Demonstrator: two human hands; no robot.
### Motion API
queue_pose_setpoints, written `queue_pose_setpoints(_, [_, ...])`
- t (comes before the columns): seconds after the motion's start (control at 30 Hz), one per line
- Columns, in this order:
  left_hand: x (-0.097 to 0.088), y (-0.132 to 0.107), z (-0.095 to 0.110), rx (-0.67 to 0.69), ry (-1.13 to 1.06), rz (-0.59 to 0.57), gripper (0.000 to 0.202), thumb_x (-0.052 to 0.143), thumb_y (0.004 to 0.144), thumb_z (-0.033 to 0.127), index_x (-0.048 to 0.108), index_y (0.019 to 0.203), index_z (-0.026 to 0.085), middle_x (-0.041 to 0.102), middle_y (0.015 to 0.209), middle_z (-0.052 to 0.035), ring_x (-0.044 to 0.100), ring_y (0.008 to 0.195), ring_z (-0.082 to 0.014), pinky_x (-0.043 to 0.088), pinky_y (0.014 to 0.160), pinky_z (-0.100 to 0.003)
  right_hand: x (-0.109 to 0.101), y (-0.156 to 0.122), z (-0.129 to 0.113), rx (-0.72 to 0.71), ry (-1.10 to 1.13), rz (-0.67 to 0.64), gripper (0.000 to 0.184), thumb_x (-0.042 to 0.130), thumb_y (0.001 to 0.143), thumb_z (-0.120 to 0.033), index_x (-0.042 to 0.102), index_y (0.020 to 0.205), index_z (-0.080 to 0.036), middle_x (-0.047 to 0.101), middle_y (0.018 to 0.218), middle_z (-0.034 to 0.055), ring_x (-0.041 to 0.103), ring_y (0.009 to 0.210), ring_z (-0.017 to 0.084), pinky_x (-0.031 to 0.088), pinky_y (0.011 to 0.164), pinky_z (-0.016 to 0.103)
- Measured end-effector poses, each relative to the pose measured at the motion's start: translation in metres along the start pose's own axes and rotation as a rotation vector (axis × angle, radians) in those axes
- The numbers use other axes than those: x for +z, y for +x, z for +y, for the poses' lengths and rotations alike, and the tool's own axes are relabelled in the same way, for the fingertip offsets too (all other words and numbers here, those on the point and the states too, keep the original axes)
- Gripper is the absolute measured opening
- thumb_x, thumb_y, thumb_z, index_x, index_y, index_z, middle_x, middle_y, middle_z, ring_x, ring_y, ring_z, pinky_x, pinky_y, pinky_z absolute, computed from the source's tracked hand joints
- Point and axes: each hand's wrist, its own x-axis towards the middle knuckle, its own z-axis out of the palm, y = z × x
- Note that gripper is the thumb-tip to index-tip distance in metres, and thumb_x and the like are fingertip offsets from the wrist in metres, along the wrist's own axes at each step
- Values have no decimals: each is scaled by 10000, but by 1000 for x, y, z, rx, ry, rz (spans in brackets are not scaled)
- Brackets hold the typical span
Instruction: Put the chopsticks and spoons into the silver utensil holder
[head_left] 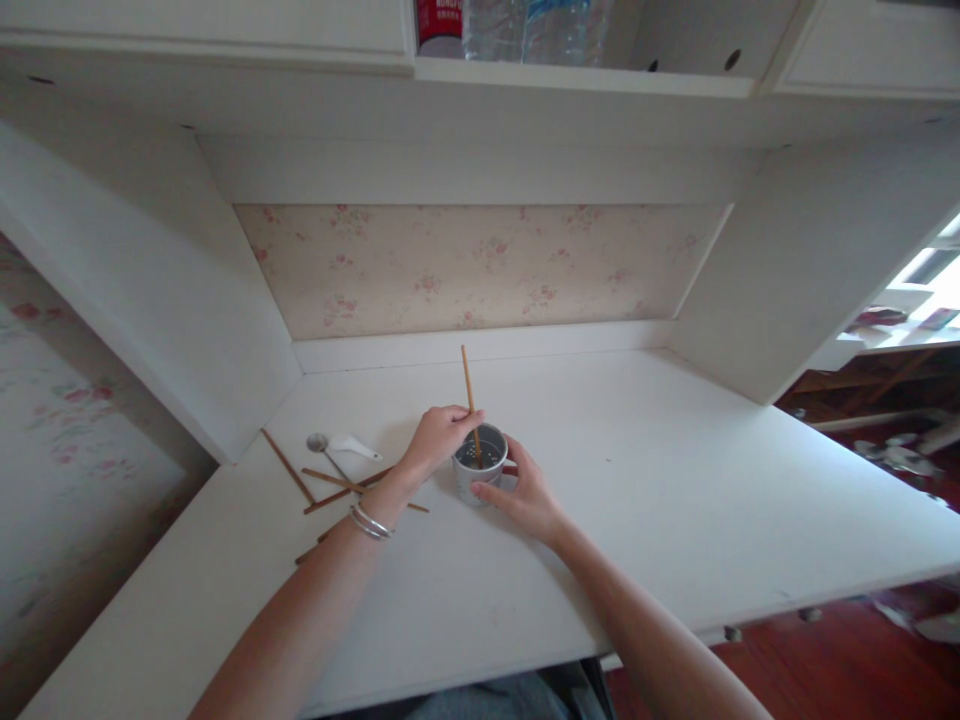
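My left hand (437, 438), with silver bangles on its wrist, pinches a light wooden chopstick (468, 380). The chopstick stands nearly upright, its lower end inside a grey-white utensil holder (465, 484) with small holes. Around the right side of that holder, my right hand (528, 488) is closed, thumb at the front. Left of my hands, several loose chopsticks (288, 466) lie on the white desktop, some partly covered by my left forearm. Among them are a metal spoon (318, 442) with a long handle and a white spoon (355, 446).
The white desktop (675, 480) sits between side panels, with a floral-papered back wall (480, 265). Overhead, a shelf (585, 76) holds clear plastic bottles (525, 30) and a red container (440, 25). The desk's front edge is close to my body.
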Motion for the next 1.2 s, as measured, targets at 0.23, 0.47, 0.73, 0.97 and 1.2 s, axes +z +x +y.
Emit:
queue_pose_setpoints(0.23, [0,0,0,0,44,-48,392,540,743,530,735,715,191,712,721,-41,624,694,-199,424,621,-269,0,0,2,-6,-12,-1,722,751,673,-370,418,1303,-252,548,1248,98,561,1073,238,481,862,407])
queue_pose_setpoints(0.47, [0,-2,0,-82,-114,-73,367,612,717,487,731,862,171,728,839,-65,652,768,-208,462,695,-288,0,0,1,-6,-4,1,722,756,669,-350,423,1304,-258,560,1238,94,577,1050,235,483,855,404])
queue_pose_setpoints(0.73, [-3,-21,4,-75,-360,-99,508,605,754,514,625,1122,164,678,1056,-102,619,978,-233,460,855,-327,-2,-2,-5,-9,13,-24,697,735,693,-346,410,1303,-253,540,1261,97,561,1086,239,481,889,422])
queue_pose_setpoints(0.97, [15,-57,-20,-6,-439,-102,1007,806,589,334,247,1412,183,509,1311,-139,506,1186,-245,365,1029,-371,-7,-2,-4,-18,59,-99,752,725,686,-269,351,1339,-266,461,1343,94,487,1197,246,450,954,428])
queue_pose_setpoints(1.2, [36,-56,-24,5,-444,62,850,821,535,324,423,1273,188,572,1219,-115,550,1112,-259,402,989,-400,-7,-26,-49,-125,16,269,606,557,793,-219,332,1349,-305,370,1401,76,396,1266,245,402,1005,449])
